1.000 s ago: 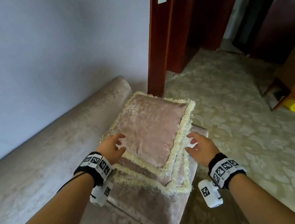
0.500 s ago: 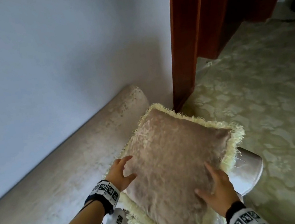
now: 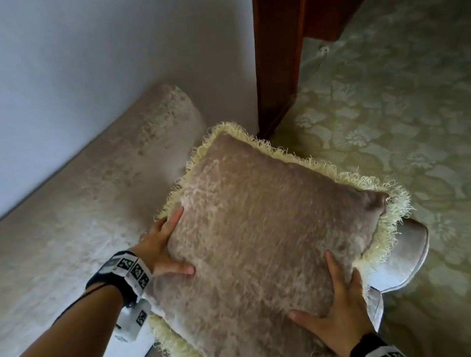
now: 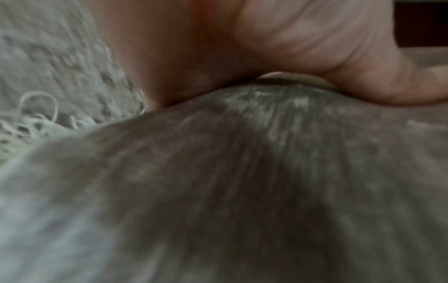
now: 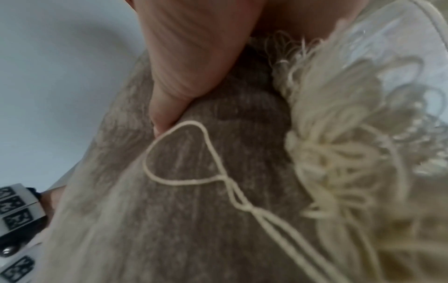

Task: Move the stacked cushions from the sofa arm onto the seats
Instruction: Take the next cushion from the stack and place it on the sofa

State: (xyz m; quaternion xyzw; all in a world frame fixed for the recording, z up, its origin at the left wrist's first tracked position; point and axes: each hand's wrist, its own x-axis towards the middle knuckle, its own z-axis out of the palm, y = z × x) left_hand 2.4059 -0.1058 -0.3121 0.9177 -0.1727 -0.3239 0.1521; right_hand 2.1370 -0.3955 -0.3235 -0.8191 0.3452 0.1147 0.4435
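A beige velvet cushion with a cream fringe is held tilted over the sofa arm. My left hand grips its left edge, thumb and forefinger spread on the top face. My right hand grips its near right edge. In the left wrist view my thumb presses into the cushion. The right wrist view shows my thumb dug into the cushion beside the fringe. The fringe of a second cushion shows underneath; the rest of it is hidden.
The sofa's rolled backrest runs along the pale wall, with the seat to the left of the arm. A dark wooden door frame stands just behind the arm. Patterned carpet lies to the right.
Both hands went from hovering at the stack's sides to gripping the top cushion, which now sits raised and tilted. The head view has come closer and lower.
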